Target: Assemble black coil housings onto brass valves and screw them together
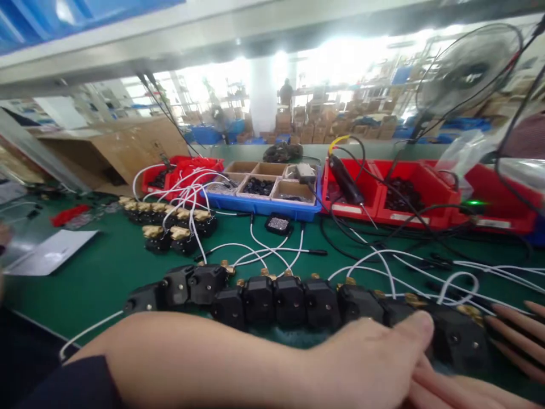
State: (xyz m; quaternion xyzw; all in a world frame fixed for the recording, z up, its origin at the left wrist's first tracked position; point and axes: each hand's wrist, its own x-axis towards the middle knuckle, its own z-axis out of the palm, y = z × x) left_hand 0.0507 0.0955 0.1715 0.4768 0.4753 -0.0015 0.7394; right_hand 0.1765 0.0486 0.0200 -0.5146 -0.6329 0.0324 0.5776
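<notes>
A row of black plastic housings (289, 304) with brass fittings and white cables lies across the bench in front of me. My left arm reaches over from the lower left. My left hand (370, 358) is at the near side of the row's right end, thumb apart and fingers stretched out to the right. The thumb overlaps a black housing; whether it presses on it I cannot tell. At the right edge, my right hand (519, 335) has its fingers spread, beside the last housing (462, 341). Part of that hand is outside the view.
More brass-topped black housings (170, 218) stand at the back left. Behind are a blue tray (264, 203) with small boxes, red bins (419, 213) and a black electric screwdriver (347, 180). White cables (383, 255) cross the green bench. A paper sheet (51, 251) lies left.
</notes>
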